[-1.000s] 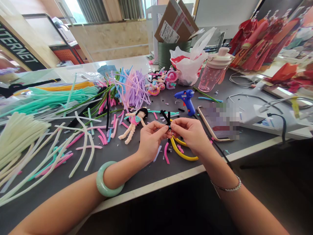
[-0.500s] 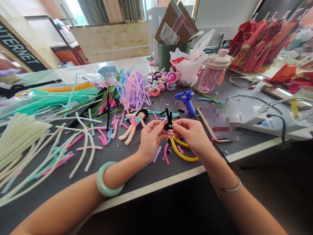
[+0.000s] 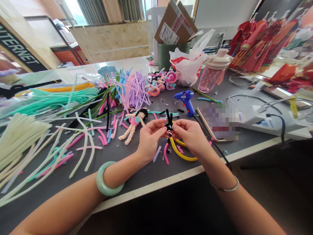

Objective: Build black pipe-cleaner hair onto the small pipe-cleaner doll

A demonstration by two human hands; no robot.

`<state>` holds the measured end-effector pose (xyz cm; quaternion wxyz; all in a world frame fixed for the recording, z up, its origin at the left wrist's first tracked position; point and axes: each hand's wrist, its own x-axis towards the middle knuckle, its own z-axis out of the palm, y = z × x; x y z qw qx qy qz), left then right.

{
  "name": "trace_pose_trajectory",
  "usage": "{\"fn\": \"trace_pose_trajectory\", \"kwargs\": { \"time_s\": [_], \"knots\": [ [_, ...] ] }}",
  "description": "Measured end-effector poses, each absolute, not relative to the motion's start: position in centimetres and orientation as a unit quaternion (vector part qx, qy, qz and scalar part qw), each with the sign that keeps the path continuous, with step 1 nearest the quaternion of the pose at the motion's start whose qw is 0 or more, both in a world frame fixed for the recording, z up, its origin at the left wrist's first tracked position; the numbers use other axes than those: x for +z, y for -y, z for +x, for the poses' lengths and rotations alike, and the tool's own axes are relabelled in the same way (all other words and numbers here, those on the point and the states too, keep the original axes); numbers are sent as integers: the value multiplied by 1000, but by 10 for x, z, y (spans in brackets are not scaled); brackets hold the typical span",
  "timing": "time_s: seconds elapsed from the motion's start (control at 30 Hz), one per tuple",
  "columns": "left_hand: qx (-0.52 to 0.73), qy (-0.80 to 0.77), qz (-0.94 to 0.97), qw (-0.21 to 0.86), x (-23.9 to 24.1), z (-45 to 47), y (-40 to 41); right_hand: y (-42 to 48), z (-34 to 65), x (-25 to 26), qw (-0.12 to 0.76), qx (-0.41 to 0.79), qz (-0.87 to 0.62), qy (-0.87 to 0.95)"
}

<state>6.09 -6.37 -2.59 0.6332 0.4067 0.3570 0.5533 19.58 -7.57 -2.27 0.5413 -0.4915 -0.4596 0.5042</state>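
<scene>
My left hand [image 3: 150,138] and my right hand [image 3: 190,134] meet over the grey table [image 3: 137,169], both pinching a short twisted black pipe cleaner [image 3: 168,120] whose ends stick up between the fingertips. Under my right hand lies a curved yellow pipe cleaner [image 3: 182,153]. A small pipe-cleaner doll [image 3: 134,123] with black hair lies on the table just left of my left hand. A blue glue gun [image 3: 187,100] stands behind my hands.
Piles of pale, teal, pink and purple pipe cleaners [image 3: 49,124] cover the left half. A phone [image 3: 217,122] lies right of my hands. Behind stand a pink bottle [image 3: 214,70], a white plastic bag [image 3: 189,67] and finished pipe-cleaner figures [image 3: 161,81]. Cables and red packets fill the right.
The black pipe cleaner's ends have turned from crossed and leaning left to more upright as my fingers twist it. My hands stay in nearly the same place.
</scene>
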Motion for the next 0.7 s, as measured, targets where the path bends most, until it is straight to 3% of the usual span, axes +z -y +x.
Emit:
{"fn": "trace_pose_trajectory", "kwargs": {
  "time_s": [0.7],
  "knots": [
    [558,-336,340,678,-26,63,65,80,199,-22,508,473,-500,519]
  ]
}}
